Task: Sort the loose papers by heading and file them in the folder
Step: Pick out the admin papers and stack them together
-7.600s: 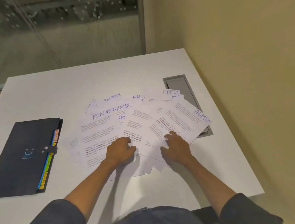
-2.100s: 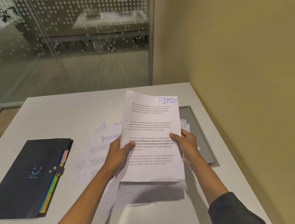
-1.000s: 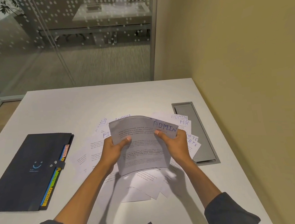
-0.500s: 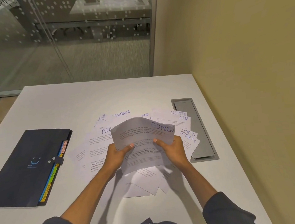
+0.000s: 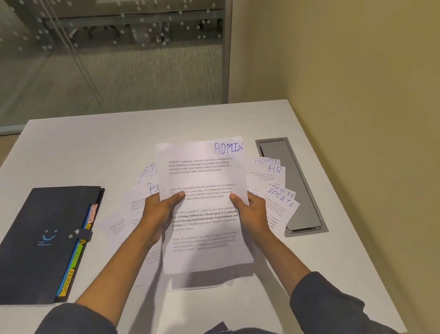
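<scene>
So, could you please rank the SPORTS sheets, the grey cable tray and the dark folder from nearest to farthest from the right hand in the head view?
1. SPORTS sheets: just right of the right hand.
2. Grey cable tray: farther right, by the wall.
3. Dark folder: far left, across the table.

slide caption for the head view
Both hands, left and right, hold up ADMIN sheets over loose papers, closed folder alongside.
</scene>
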`<state>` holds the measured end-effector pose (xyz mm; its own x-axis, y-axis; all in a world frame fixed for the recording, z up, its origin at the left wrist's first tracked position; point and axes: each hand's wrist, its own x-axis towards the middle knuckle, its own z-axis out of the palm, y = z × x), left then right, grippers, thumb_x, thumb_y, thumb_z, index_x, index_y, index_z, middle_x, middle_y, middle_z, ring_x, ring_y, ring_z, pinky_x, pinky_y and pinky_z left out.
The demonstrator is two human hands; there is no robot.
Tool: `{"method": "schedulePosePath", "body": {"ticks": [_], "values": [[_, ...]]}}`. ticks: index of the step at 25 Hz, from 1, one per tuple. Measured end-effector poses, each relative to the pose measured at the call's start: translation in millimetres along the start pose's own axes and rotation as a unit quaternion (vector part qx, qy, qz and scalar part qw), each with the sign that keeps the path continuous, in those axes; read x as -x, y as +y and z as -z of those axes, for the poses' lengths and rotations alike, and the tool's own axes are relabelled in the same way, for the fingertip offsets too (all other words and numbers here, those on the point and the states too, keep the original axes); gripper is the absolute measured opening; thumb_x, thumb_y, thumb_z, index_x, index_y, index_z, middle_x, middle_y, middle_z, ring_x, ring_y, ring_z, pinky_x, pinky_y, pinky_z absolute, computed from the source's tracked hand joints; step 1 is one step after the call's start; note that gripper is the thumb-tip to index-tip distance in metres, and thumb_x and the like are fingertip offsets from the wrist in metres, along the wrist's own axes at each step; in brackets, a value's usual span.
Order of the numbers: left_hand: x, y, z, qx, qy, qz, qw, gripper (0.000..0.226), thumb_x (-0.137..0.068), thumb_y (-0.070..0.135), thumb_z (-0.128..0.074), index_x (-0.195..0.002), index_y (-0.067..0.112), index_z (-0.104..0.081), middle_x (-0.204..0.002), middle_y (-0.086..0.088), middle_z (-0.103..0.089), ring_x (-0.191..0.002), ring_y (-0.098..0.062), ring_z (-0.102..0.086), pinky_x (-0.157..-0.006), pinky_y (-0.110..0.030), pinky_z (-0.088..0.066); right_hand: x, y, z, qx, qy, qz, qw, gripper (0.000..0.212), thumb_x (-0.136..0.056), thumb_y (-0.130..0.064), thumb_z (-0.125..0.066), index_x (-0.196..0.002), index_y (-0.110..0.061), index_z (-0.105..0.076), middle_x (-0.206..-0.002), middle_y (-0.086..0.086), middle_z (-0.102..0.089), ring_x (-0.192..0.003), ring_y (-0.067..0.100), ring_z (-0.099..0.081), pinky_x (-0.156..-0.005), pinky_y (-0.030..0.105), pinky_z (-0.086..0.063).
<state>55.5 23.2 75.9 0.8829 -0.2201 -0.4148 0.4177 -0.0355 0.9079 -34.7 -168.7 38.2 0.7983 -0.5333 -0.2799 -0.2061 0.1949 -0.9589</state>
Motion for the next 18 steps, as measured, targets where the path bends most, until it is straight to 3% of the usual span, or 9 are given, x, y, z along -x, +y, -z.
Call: {"method": "schedulePosePath", "body": {"ticks": [2, 5, 8, 10, 12, 15, 18], "values": [[-4, -4, 5, 0.001, -0.035, 0.033, 0.999, 0.025, -0.086, 0.01, -0.068, -0.111, 0.008, -0.068, -0.107, -0.007, -0.073, -0.097, -0.023, -0.071, -0.088, -0.037, -0.054, -12, -3, -3, -0.019, 0.014, -0.014, 1.0, 0.025, -0.095, -0.004, -0.061, -0.119, -0.006, -0.066, -0.101, 0.0, -0.072, -0.078, -0.001, -0.071, -0.063, 0.012, -0.052], [-9, -13, 8, -0.039, -0.071, 0.051, 0.995, 0.032, -0.087, 0.007, -0.066, -0.119, 0.007, -0.064, -0.112, -0.006, -0.071, -0.102, -0.022, -0.069, -0.095, -0.038, -0.051, -33, 0, -4, -0.047, 0.022, -0.072, 0.996, 0.026, -0.093, -0.008, -0.064, -0.119, -0.004, -0.068, -0.101, 0.004, -0.075, -0.088, 0.018, -0.073, -0.07, 0.027, -0.057], [-18, -17, 1, -0.071, -0.057, 0.027, 0.996, 0.032, -0.09, 0.004, -0.063, -0.121, 0.008, -0.063, -0.108, -0.001, -0.071, -0.096, -0.014, -0.069, -0.085, -0.028, -0.053, -54, 5, 0, -0.003, 0.005, -0.105, 0.994, 0.021, -0.092, -0.018, -0.067, -0.11, -0.009, -0.071, -0.098, 0.002, -0.076, -0.092, 0.022, -0.073, -0.08, 0.035, -0.058], [-28, -15, -4, -0.077, -0.04, 0.016, 0.996, 0.028, -0.091, 0.005, -0.062, -0.118, 0.012, -0.063, -0.096, 0.007, -0.073, -0.086, -0.007, -0.071, -0.073, -0.02, -0.053, -71, 2, 7, 0.02, -0.024, -0.124, 0.992, 0.016, -0.093, -0.026, -0.066, -0.095, -0.011, -0.072, -0.087, -0.001, -0.074, -0.077, 0.016, -0.071, -0.069, 0.029, -0.057], [-35, -13, -6, -0.074, -0.034, 0.01, 0.997, 0.025, -0.091, 0.006, -0.061, -0.113, 0.017, -0.063, -0.088, 0.014, -0.074, -0.083, -0.004, -0.071, -0.069, -0.017, -0.053, -91, -4, 19, 0.055, -0.024, -0.128, 0.99, 0.02, -0.095, -0.033, -0.062, -0.084, -0.016, -0.068, -0.079, -0.003, -0.071, -0.067, 0.011, -0.064, -0.056, 0.021, -0.047], [-54, -12, -8, -0.068, -0.03, 0.018, 0.997, 0.023, -0.092, 0.006, -0.061, -0.111, 0.019, -0.064, -0.096, 0.011, -0.075, -0.092, -0.01, -0.071, -0.081, -0.027, -0.054, -138, -6, 50, 0.117, 0.051, -0.1, 0.987, 0.022, -0.094, -0.032, -0.062, -0.103, -0.013, -0.069, -0.098, 0.002, -0.072, -0.087, 0.016, -0.068, -0.06, 0.018, -0.047], [-69, -17, -11, -0.052, -0.024, 0.034, 0.998, 0.024, -0.092, 0.004, -0.061, -0.109, 0.019, -0.065, -0.105, 0.005, -0.074, -0.1, -0.015, -0.069, -0.09, -0.033, -0.05, -180, -2, 81, 0.264, 0.104, -0.077, 0.956, 0.03, -0.091, -0.031, -0.063, -0.113, -0.01, -0.068, -0.111, 0.004, -0.069, -0.1, 0.023, -0.065, -0.076, 0.026, -0.047]]}}
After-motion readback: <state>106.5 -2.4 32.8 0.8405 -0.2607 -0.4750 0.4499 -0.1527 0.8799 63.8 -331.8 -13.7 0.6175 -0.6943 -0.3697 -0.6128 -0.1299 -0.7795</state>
